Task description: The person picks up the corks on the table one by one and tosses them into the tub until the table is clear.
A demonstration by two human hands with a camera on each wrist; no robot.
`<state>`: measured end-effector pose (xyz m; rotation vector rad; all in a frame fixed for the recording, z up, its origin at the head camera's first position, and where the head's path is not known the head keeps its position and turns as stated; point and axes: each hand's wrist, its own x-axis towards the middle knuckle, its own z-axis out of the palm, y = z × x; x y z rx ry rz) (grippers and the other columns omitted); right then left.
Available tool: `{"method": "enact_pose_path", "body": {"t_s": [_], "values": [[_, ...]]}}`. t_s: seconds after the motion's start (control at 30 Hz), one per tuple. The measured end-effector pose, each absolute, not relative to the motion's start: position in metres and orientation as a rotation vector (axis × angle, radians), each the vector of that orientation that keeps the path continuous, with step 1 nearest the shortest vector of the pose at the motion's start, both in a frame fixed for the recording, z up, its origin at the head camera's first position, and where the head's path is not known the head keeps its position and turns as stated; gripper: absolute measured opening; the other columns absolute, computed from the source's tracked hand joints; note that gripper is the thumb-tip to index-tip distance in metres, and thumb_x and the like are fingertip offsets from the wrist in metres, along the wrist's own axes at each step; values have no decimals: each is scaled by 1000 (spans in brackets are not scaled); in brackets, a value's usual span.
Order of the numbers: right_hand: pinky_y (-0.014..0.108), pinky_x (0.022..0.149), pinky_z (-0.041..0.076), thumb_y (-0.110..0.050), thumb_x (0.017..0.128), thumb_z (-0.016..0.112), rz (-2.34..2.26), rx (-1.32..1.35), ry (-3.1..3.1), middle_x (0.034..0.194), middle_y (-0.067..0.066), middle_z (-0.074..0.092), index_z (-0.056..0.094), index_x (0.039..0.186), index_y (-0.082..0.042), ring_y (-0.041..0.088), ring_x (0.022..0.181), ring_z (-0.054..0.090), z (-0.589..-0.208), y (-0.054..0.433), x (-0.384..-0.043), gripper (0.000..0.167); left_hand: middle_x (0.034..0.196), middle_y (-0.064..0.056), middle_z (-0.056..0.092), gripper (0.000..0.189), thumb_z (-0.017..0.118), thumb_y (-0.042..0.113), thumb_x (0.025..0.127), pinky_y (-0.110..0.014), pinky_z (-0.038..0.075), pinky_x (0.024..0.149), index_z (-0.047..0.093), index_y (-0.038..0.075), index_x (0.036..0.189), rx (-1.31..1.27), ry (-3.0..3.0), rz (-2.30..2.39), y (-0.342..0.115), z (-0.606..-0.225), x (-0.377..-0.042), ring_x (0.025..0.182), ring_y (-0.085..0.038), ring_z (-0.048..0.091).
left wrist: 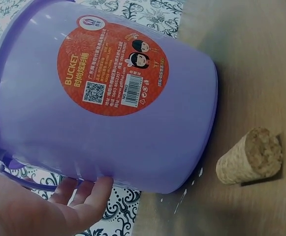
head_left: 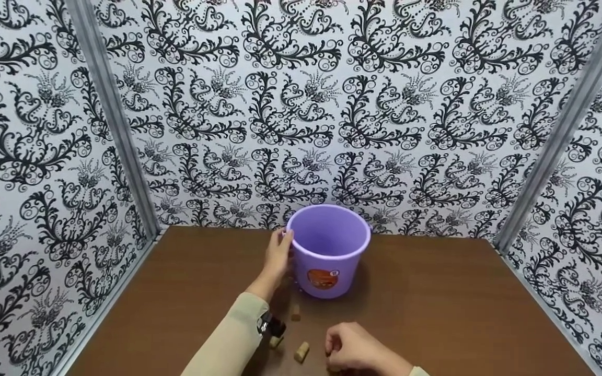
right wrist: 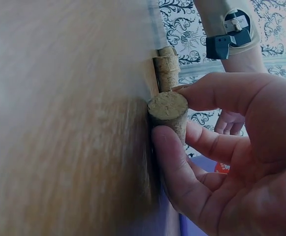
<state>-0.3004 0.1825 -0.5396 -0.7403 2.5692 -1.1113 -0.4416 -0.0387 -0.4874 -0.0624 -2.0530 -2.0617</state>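
A purple plastic bucket (head_left: 327,262) stands upright on the brown table, its mouth facing up and a round red label (left wrist: 113,69) on its side. My left hand (head_left: 278,254) grips it at the left of the rim, by the thin purple handle (left wrist: 29,183). Near the table's front, my right hand (head_left: 356,347) pinches a tapered cork stopper (right wrist: 168,110) between thumb and fingers, low at the tabletop. Three more cork stoppers lie between the hands and the bucket: one cork (head_left: 302,352) nearest the right hand, another (head_left: 276,342) by the left wrist, a third (head_left: 296,312) before the bucket.
Black-and-white patterned walls (head_left: 301,104) with grey corner posts (head_left: 123,130) enclose the table (head_left: 437,292) at the back and both sides. A black wrist-worn device (head_left: 271,325) sits on the left sleeve, over the corks. The bucket stands toward the back wall.
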Motion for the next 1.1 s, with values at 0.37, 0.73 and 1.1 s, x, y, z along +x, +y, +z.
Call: {"method": "enact_pose_path", "body": {"t_s": [0.37,0.73,1.1], "values": [[17,52,42,-4,64,77,-1170,-775,2568,62,-16,59,70,74,-12,-3,56,52,-544,184,-297,15,136,-27,65,50,52,39,111,-60,52,106,51,6,149,-64,-2067,-2056,-36,-493,-439,111,-32,66],[19,58,46,-5,64,73,-1160,-807,2689,67,-18,59,72,81,-13,-4,62,53,-527,185,-311,19,120,-20,65,45,52,38,111,-57,55,97,55,8,144,-32,-2033,-2074,-36,-489,-442,102,-25,62],[18,59,47,-4,71,70,-1247,-814,2757,69,-12,62,72,82,-7,-4,62,54,-490,185,-311,12,121,-20,66,44,53,38,110,-59,53,101,56,8,144,-27,-2044,-2061,-37,-489,-441,104,-29,63]]}}
